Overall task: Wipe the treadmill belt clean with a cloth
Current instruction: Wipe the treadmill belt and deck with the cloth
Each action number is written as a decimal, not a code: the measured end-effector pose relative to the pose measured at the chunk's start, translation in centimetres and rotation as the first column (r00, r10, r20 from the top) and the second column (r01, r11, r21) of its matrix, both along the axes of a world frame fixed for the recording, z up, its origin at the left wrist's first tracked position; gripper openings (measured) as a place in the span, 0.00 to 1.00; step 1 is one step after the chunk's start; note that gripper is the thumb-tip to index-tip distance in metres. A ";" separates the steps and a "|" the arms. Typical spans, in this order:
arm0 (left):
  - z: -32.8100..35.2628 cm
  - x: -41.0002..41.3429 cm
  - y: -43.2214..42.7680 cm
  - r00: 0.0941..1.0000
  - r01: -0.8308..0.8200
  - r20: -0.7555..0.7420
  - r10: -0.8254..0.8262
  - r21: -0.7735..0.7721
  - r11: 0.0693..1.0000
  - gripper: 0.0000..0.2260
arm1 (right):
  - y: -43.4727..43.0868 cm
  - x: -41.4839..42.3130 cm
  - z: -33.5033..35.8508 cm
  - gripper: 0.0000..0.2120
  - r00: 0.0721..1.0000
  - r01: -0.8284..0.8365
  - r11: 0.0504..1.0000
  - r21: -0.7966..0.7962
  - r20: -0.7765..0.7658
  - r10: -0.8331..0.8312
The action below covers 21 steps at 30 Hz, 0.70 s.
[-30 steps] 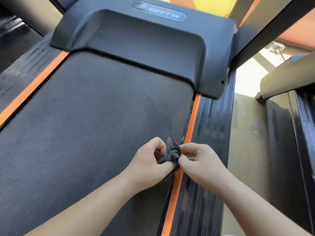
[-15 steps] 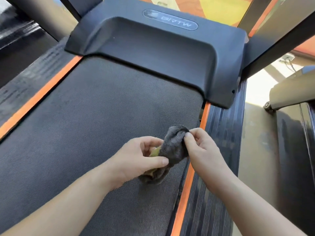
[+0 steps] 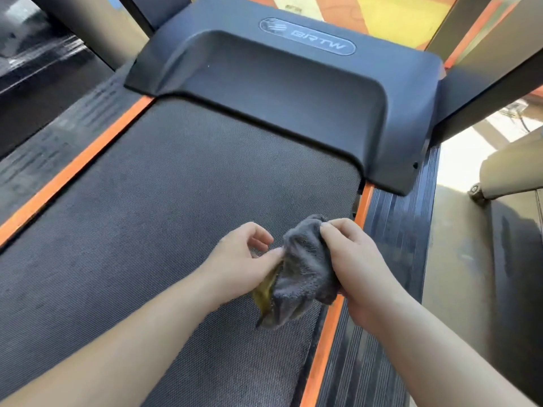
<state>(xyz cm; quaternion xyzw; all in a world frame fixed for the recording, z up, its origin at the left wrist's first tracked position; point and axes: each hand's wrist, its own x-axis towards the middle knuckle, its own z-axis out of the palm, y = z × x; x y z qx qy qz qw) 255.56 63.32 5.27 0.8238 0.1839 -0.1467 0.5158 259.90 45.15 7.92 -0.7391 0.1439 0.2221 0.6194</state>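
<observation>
**Cloth opening out between two hands over the belt's right edge**

Head view: The person's right hand [image 3: 361, 268] is gripping the grey cloth [image 3: 305, 274] along its upper right side, with the fingertips curled over the top fold and pinching it. The left hand [image 3: 244, 259] is lying against the cloth's left edge with its thumb. Its other fingers are loosely curled and standing clear of the fabric. Whether anything is pinched under that thumb cannot be told.

The cloth is hanging between the hands above the right side of the treadmill belt [image 3: 147, 215], just beside the right orange strip [image 3: 326, 333]. Its lower corner is drooping toward the belt, and contact with the belt cannot be told.

A second ago the cloth was a small tight bunch held at both hands' fingertips. Half a second ago the left thumb was clamped across it. Now it is spreading wider and hanging lower, and a yellow-green underside is showing under the left hand.

Beyond the hands, the dark motor cover [image 3: 279, 92], marked BRTW, is spanning the belt's far end. The ribbed right side rail [image 3: 393, 259] is running under the right wrist.
</observation>
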 end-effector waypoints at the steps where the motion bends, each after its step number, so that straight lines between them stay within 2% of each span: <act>1: -0.3 0.0 -0.7 1.000 -0.018 -0.011 0.018 -0.066 0.998 0.10 | 0.2 -0.1 0.2 0.08 1.000 -0.009 0.999 0.051 -0.018 0.010; 3: -0.7 -0.1 -1.7 0.996 -0.053 -0.083 0.031 -0.282 0.958 0.18 | 0.2 -0.1 0.8 0.08 1.000 -0.017 0.995 0.100 -0.010 0.018; 4: -0.9 -0.3 -2.0 0.997 -0.051 -0.078 0.027 -0.332 0.942 0.18 | 0.2 -0.1 1.1 0.08 1.000 -0.029 0.995 0.092 0.011 0.028; 6: -1.3 -0.5 -2.2 0.997 -0.068 0.017 0.077 -0.306 0.950 0.12 | 0.0 -0.4 1.7 0.08 0.999 -0.045 0.994 0.099 0.033 0.042; 9: -1.5 -1.0 -2.4 0.968 -0.180 0.130 0.217 -0.244 0.953 0.11 | -0.1 -0.9 2.4 0.07 0.998 -0.066 0.983 0.171 0.020 0.064; 11: -1.1 -1.0 -2.6 0.966 -0.146 0.167 0.197 -0.280 0.949 0.03 | -0.4 -1.0 2.6 0.07 0.996 -0.087 0.979 0.185 0.037 0.081; 16: -0.7 -0.7 -2.0 0.965 -0.170 0.143 0.220 -0.297 0.940 0.04 | -0.9 -0.8 3.1 0.08 0.991 -0.103 0.982 0.157 0.100 0.088; 17: -0.4 -0.6 -1.9 0.970 -0.146 0.140 0.201 -0.327 0.934 0.03 | -1.1 -0.7 3.1 0.08 0.990 -0.102 0.983 0.156 0.112 0.085; 21: 0.4 -0.5 -2.8 0.977 -0.053 0.165 0.137 -0.431 0.901 0.06 | -1.2 -0.8 3.0 0.08 0.989 -0.108 0.975 0.194 0.119 0.086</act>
